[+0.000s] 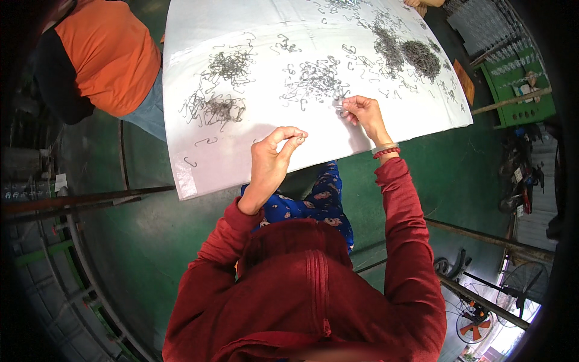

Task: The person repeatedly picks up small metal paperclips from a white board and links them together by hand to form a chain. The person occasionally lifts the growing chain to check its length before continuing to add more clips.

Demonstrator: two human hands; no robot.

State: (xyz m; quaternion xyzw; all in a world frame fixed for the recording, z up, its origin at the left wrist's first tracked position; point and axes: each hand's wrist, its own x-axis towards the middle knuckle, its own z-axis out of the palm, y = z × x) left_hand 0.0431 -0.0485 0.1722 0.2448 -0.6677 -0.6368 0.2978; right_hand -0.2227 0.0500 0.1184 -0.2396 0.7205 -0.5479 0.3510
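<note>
Over the near edge of the white table [229, 157], my left hand [272, 160] is pinched closed, thumb against forefinger. Whatever lies between those fingertips is too small to make out. My right hand [364, 116], with a red bead bracelet [386, 152] at the wrist, pinches a small shiny metal hook [339, 108] beside the middle pile. That pile of silvery S-shaped hooks [316, 79] spreads loosely just beyond both hands. Left of it lie two darker heaps of hooks, one farther [229, 65] and one nearer [217, 110].
A dense dark pile of hooks [421, 59] lies at the table's right. Single hooks [190, 162] are near the left edge. A person in an orange shirt [111, 57] is at the left; another person's hand [422, 5] reaches the far edge. A green rack [518, 90] stands at the right.
</note>
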